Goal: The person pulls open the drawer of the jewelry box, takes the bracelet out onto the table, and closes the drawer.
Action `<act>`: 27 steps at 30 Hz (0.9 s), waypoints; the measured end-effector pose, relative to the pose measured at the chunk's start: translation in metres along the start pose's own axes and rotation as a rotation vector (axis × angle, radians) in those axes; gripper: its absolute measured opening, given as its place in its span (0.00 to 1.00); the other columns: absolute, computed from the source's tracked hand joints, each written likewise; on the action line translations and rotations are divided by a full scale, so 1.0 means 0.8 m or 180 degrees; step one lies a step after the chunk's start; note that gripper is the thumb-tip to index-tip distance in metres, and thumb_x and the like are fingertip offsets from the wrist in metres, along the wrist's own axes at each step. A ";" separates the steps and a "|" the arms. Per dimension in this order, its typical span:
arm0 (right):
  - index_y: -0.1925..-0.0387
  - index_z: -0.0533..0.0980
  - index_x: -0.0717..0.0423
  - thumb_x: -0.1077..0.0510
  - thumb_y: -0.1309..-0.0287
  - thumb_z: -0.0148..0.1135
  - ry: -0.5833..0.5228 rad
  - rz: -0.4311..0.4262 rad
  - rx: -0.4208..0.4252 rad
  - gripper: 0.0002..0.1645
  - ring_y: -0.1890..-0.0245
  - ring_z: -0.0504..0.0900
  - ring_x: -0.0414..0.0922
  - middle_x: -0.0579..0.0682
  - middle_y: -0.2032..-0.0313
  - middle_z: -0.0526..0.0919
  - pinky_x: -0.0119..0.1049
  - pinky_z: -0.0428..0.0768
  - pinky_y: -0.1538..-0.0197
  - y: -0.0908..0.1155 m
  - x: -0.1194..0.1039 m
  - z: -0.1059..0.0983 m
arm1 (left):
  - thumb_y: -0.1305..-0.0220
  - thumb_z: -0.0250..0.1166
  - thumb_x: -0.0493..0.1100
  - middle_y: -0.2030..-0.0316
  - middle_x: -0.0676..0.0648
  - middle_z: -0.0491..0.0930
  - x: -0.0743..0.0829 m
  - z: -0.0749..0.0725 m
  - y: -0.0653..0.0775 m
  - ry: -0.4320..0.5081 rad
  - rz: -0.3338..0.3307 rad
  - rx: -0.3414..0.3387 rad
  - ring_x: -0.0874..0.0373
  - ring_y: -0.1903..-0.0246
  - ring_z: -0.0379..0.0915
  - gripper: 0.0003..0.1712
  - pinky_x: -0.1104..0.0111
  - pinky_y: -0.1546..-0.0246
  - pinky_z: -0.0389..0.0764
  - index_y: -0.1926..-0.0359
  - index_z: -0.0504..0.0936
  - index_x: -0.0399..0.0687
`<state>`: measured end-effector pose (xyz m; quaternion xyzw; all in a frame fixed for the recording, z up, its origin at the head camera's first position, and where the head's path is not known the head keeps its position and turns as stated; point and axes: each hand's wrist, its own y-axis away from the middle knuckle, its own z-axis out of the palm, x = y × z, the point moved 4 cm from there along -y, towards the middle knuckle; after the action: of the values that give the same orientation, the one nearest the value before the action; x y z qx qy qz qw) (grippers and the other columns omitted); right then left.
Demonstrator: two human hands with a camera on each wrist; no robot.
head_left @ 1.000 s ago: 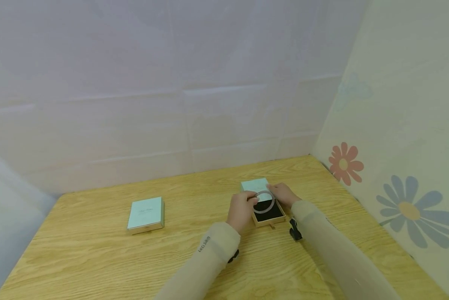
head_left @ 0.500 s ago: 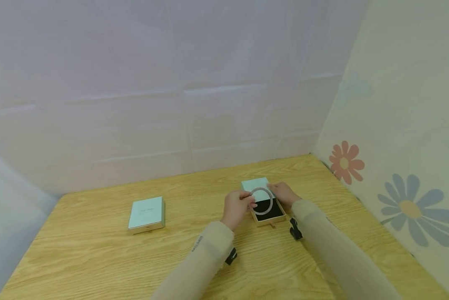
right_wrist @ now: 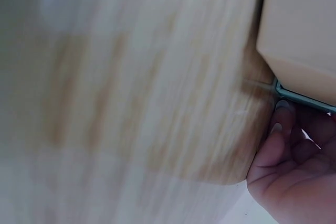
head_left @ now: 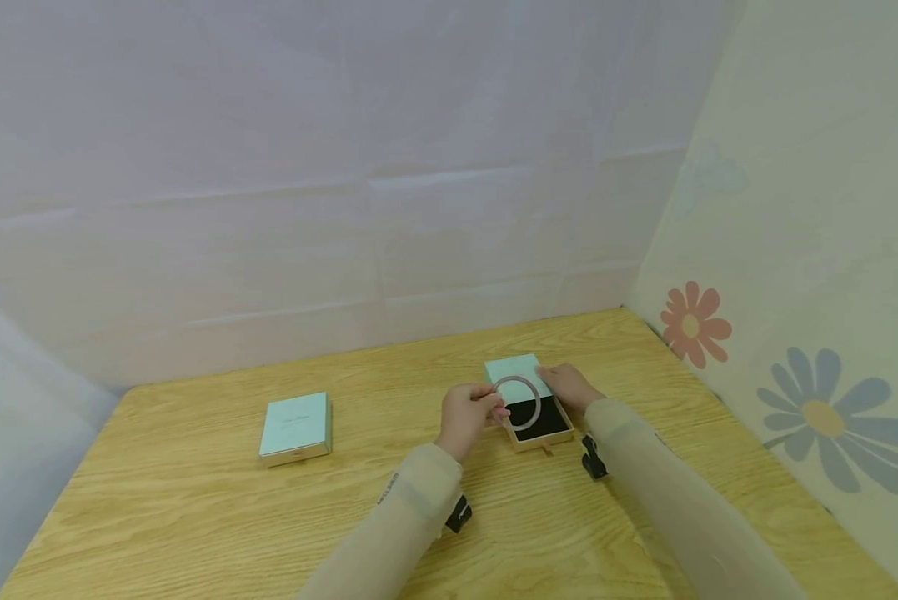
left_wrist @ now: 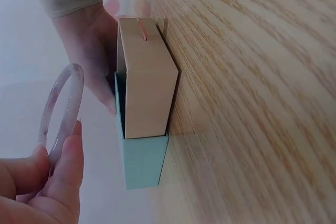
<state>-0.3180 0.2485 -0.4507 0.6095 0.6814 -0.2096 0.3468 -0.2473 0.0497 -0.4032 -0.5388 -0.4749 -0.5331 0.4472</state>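
Observation:
My left hand [head_left: 465, 417] pinches a pale, translucent lilac bangle [left_wrist: 75, 97] between thumb and fingers. It holds the ring tilted up, in front of and above a jewelry box. The box has a mint-green sleeve [head_left: 507, 369] and a beige drawer [left_wrist: 152, 98] pulled partly out towards me, lined in black. A small ribbon tab hangs from the drawer front. At the sleeve's right side, my right hand [head_left: 571, 387] grips the box, thumb at the top edge. In the right wrist view its curled fingers [right_wrist: 273, 148] meet the sleeve's side, close to the tabletop.
A second mint-green box [head_left: 294, 425], its drawer pushed in, lies on the left part of the wood-grain table [head_left: 193, 500]. A pale sheet hangs behind the table's back edge. Along the right edge stands a wall panel with printed flowers [head_left: 689, 325].
The bangle, held in my left hand, has shifted slightly left, from above the drawer's middle towards its left side. My right hand has stayed at the box.

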 end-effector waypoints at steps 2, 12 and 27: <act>0.46 0.72 0.79 0.53 0.23 0.39 0.0004 -0.0033 0.0006 0.30 0.45 0.74 0.66 0.75 0.47 0.75 0.56 0.72 0.40 -0.001 0.001 -0.001 | 0.32 0.57 0.28 0.63 0.28 0.82 0.000 -0.002 0.000 0.0040 -0.0028 0.0021 0.41 0.64 0.83 0.13 0.64 0.67 0.84 0.52 0.78 0.20; 0.71 0.71 0.64 0.53 0.23 0.40 -0.0026 0.0031 -0.0007 0.24 0.69 0.67 0.46 0.46 0.81 0.54 0.42 0.68 0.56 -0.002 0.003 -0.002 | 0.34 0.58 0.27 0.66 0.32 0.83 -0.017 -0.015 -0.006 0.0108 -0.0176 0.0263 0.52 0.71 0.84 0.12 0.70 0.71 0.83 0.52 0.78 0.20; 0.40 0.66 0.80 0.52 0.22 0.37 0.0031 0.0009 -0.0039 0.32 0.37 0.66 0.67 0.74 0.41 0.69 0.58 0.66 0.36 -0.002 0.005 0.000 | 0.33 0.57 0.26 0.63 0.28 0.81 -0.023 -0.036 -0.005 0.0164 -0.0348 0.0467 0.57 0.74 0.83 0.13 0.71 0.70 0.83 0.50 0.76 0.18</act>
<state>-0.3196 0.2507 -0.4536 0.6094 0.6834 -0.2020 0.3475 -0.2550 0.0212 -0.4208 -0.4640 -0.5297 -0.5342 0.4678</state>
